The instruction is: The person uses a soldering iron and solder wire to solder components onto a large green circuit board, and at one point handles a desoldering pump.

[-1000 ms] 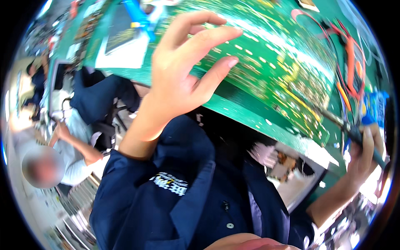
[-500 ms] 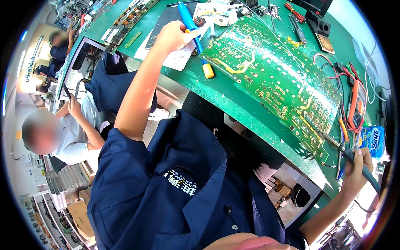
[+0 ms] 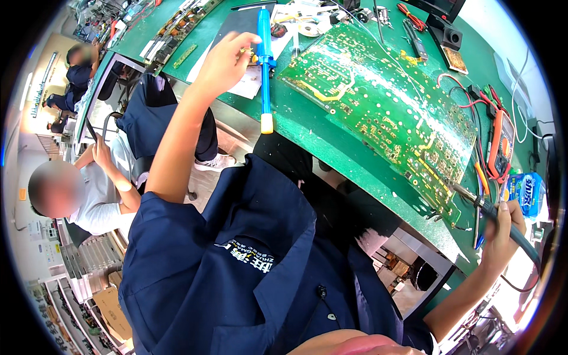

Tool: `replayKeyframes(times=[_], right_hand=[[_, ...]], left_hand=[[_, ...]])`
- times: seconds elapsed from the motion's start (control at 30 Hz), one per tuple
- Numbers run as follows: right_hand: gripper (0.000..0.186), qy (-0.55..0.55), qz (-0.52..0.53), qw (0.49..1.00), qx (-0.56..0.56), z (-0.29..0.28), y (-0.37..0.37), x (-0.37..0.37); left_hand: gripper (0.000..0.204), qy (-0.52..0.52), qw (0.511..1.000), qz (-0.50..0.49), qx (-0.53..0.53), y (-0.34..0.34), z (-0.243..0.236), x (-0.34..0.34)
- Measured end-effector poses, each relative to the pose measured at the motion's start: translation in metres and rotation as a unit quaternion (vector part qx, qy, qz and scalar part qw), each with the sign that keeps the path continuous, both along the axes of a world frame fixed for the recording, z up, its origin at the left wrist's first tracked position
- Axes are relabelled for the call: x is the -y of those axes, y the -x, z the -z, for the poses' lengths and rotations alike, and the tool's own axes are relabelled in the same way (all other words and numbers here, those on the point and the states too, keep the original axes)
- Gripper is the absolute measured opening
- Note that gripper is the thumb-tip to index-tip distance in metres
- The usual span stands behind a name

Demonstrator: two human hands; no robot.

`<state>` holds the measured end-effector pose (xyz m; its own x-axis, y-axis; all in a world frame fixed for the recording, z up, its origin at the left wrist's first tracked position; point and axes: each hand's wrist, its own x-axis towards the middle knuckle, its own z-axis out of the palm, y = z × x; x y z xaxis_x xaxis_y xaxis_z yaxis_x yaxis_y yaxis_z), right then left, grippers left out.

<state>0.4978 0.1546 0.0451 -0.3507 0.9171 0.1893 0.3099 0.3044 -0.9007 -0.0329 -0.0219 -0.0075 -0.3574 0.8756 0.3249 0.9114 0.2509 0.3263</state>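
Observation:
My left hand [image 3: 225,64] is beside a blue desoldering pump [image 3: 264,53] with a yellow end, close to the bench edge. Its fingers are bent but apart and not wrapped around the pump; the fingertips come near or touch its side, I cannot tell which. At the right, my right hand [image 3: 504,229] grips a soldering iron [image 3: 486,208] with a thick dark cable. The iron's tip meets the lower right corner of a large green circuit board [image 3: 378,112], which lies solder side up.
Right of the board are an orange multimeter [image 3: 503,142] with leads and a blue packet [image 3: 525,195]. A soldering iron stand [image 3: 452,41] is at the back right. More circuit boards [image 3: 180,29] lie at the far left. Two other people sit to the left.
My left hand has loosened from the desoldering pump and shifted left. The pump has turned more upright in view. My right hand keeps the iron at the board's corner.

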Motion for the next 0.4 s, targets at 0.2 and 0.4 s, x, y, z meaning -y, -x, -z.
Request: replayKeyframes(times=[0.2, 0.4], right_hand=[[0.022, 0.015, -0.001, 1.0, -0.001, -0.002, 0.001, 0.0], [0.021, -0.011, 0.008, 1.0, -0.001, -0.002, 0.006, 0.003]], left_hand=[[0.052, 0.107, 0.934, 0.19, -0.284, 0.005, -0.012, -0.017], [0.058, 0.086, 0.949, 0.217, -0.211, 0.025, -0.032, -0.013]])
